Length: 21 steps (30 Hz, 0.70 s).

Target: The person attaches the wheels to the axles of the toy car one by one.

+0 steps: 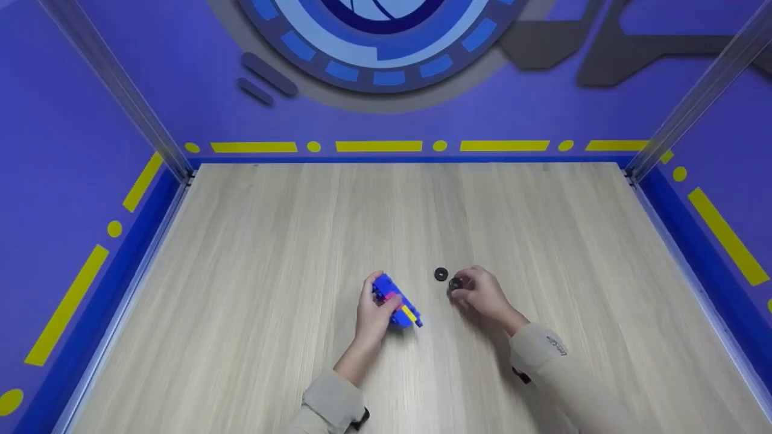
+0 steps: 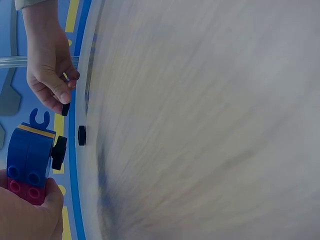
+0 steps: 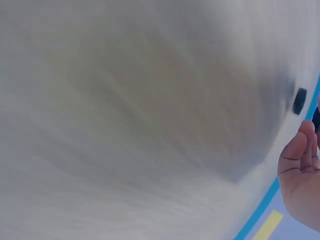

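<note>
My left hand [image 1: 373, 316] grips a toy vehicle of building blocks [image 1: 384, 282], blue with red and yellow parts, tilted over the table. In the left wrist view its blue body [image 2: 30, 155] shows a hook-shaped end [image 2: 40, 120] and a black wheel [image 2: 59, 153] fitted on one side. The thumb and fingers lie around the red block [image 2: 27, 192]. Off to the right, my right hand [image 1: 487, 298] pinches a small black wheel [image 1: 455, 284] between thumb and fingertips. Beside that hand a loose black wheel [image 1: 441, 274] lies flat on the table.
The wood-grain table [image 1: 271, 241] is enclosed by blue panels with yellow markings [image 1: 379, 146] at the back and both sides. Metal posts [image 1: 120, 90] stand at the back corners.
</note>
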Each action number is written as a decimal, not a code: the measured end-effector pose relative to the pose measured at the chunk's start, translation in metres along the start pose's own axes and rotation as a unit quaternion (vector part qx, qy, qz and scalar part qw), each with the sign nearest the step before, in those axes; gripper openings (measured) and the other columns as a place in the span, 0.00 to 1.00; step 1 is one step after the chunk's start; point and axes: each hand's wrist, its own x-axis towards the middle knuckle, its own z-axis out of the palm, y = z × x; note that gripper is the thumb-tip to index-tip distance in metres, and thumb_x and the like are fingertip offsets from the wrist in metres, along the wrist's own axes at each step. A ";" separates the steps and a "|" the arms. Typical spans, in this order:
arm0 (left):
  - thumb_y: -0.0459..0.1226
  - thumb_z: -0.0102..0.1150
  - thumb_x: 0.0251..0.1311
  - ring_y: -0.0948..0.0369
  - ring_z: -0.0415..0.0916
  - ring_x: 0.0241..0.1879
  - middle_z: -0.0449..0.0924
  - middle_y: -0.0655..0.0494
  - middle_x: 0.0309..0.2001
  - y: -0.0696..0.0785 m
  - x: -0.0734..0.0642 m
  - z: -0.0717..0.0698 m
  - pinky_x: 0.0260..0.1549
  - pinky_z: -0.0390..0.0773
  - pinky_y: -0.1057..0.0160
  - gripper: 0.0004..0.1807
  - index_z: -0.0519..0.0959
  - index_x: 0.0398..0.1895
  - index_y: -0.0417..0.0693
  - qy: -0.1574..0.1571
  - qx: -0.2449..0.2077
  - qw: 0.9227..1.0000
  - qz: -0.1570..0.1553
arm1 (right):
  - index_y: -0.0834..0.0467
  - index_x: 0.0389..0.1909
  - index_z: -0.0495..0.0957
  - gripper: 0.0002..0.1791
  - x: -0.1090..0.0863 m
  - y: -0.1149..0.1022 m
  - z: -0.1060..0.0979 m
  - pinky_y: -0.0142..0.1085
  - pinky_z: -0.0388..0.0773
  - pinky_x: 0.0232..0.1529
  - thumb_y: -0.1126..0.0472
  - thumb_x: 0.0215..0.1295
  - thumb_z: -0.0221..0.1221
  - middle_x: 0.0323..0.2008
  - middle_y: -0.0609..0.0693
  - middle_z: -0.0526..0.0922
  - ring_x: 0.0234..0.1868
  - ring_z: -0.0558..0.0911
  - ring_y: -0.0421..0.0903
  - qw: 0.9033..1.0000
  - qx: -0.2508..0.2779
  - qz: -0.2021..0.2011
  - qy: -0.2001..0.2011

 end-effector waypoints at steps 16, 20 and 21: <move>0.35 0.53 0.55 0.47 0.62 0.56 0.59 0.42 0.61 0.000 0.002 0.001 0.53 0.64 0.48 0.31 0.56 0.62 0.50 0.009 0.006 1.000 -0.010 | 0.60 0.38 0.77 0.15 -0.023 -0.032 0.006 0.29 0.69 0.28 0.65 0.46 0.64 0.31 0.51 0.75 0.28 0.71 0.41 0.993 -0.011 -0.098 -0.060; 0.35 0.53 0.54 0.48 0.63 0.55 0.60 0.42 0.60 0.000 0.002 0.002 0.53 0.65 0.49 0.31 0.56 0.62 0.49 0.009 0.004 1.000 -0.008 | 0.61 0.37 0.76 0.14 -0.027 -0.037 0.008 0.28 0.69 0.27 0.67 0.46 0.63 0.31 0.52 0.75 0.26 0.71 0.41 0.989 0.003 -0.131 -0.069; 0.34 0.53 0.54 0.48 0.63 0.55 0.61 0.42 0.59 0.001 0.002 0.002 0.52 0.65 0.49 0.31 0.57 0.62 0.49 0.009 0.003 1.000 -0.007 | 0.61 0.37 0.76 0.14 -0.028 -0.038 0.009 0.28 0.69 0.26 0.67 0.46 0.63 0.31 0.52 0.75 0.26 0.71 0.41 0.988 0.005 -0.135 -0.070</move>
